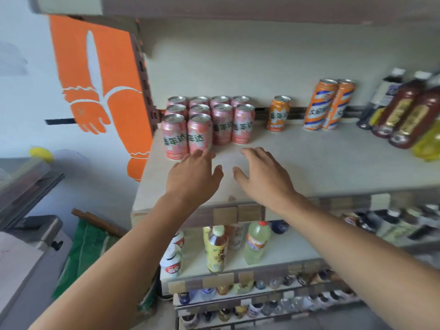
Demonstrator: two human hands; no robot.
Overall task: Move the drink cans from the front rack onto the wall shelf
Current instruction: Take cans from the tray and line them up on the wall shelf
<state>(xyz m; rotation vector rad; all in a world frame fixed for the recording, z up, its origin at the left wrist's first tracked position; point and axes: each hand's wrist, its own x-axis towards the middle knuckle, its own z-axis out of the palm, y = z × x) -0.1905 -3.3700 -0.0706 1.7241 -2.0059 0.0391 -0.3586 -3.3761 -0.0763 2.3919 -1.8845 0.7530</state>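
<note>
Pink cans (204, 122) are packed upright in rows at the back-left of the wall shelf (309, 163). Left hand (192, 177) and right hand (264, 177) are held above the shelf just in front of them, fingers spread, nothing gripped; the left fingertips are seen at the base of the front can.

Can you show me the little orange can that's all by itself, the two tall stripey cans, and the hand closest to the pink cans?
small orange can (278, 114): head view, on its label.
tall striped cans (320, 104): head view, on the left can's body.
left hand (194, 173): head view, on its back.
</note>
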